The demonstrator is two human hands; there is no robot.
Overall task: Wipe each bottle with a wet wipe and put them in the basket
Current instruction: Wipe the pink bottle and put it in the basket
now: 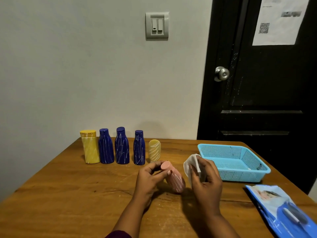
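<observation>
My left hand [151, 176] grips the cap end of a pink bottle [175, 180] marked with white scribbles, tilted with its base on the wooden table [68, 194]. My right hand [205, 179] holds a white wet wipe [189, 164] just right of the bottle. Behind stand a yellow bottle [90, 146], three blue bottles [106, 146] [122, 146] [139, 148] and a small pale yellow bottle [154, 150], all scribbled with white lines. The blue plastic basket [247, 175] sits to the right with no bottle in it.
A blue wet-wipe pack [281, 210] lies at the table's near right corner. The table stands against a grey wall; a black door [265, 93] is behind the basket.
</observation>
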